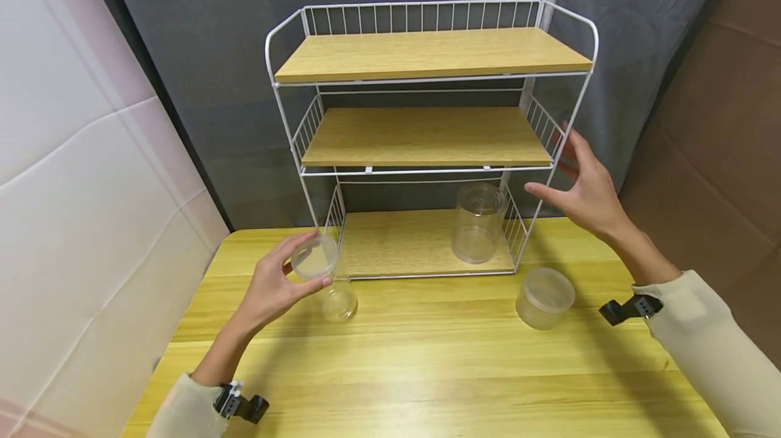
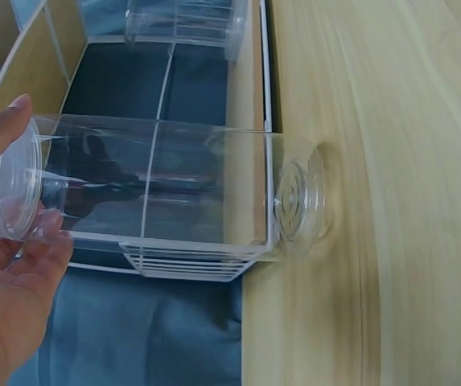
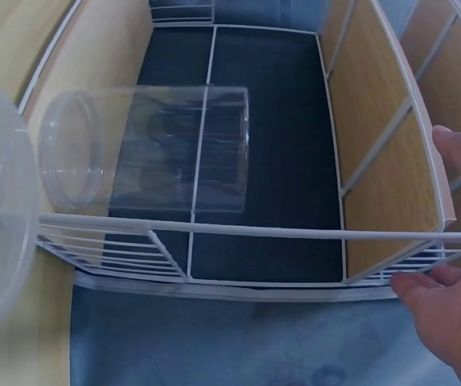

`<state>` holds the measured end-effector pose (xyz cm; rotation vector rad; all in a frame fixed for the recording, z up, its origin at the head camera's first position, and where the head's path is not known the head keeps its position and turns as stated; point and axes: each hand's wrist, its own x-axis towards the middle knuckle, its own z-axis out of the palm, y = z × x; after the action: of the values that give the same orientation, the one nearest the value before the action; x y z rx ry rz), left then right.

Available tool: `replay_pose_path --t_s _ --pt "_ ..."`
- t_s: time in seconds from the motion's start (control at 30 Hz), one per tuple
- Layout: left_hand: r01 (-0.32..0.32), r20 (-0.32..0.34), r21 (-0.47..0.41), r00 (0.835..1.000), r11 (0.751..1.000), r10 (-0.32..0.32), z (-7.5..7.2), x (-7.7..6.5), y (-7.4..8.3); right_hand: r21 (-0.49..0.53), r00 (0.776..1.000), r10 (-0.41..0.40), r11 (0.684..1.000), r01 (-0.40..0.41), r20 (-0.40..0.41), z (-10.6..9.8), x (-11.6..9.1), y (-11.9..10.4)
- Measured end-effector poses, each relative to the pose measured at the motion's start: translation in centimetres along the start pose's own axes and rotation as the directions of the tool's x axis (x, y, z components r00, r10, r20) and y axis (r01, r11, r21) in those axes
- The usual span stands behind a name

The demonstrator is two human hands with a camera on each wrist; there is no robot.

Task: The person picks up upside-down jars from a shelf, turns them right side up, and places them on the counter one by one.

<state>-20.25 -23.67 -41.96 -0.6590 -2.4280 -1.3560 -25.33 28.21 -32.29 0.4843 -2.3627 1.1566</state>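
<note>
My left hand (image 1: 274,285) grips a tall clear jar (image 2: 158,181) round its lidded top, thumb on one side and fingers on the other. The jar is upright, its round base low over the table, at the front left corner of a white wire rack (image 1: 427,172) with wooden shelves. My right hand (image 1: 588,187) is spread at the rack's right front post by the middle shelf, thumb in front and fingertips at the side wires. A second clear jar (image 1: 478,224) stands on the bottom shelf, at its right end.
A short frosted tub with a lid (image 1: 545,297) stands on the wooden table (image 1: 427,370), just in front of the rack's right corner. The top shelf (image 1: 433,53) and middle shelf (image 1: 427,136) sit above. A grey curtain (image 1: 201,85) hangs behind.
</note>
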Motion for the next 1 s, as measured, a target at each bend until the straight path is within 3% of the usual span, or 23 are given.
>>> replay_pose_path --t_s 0.47,1.0 --pt "0.05 0.017 0.059 0.999 0.997 -0.051 -0.2 -0.6 -0.8 0.047 1.0 0.003 0.999 -0.003 -0.006 0.7 1.9 0.6" --pt "0.06 0.006 0.004 0.998 0.998 -0.06 -0.2 -1.1 -1.0 0.021 0.995 -0.037 0.999 0.039 -0.094 1.5 2.2 0.9"
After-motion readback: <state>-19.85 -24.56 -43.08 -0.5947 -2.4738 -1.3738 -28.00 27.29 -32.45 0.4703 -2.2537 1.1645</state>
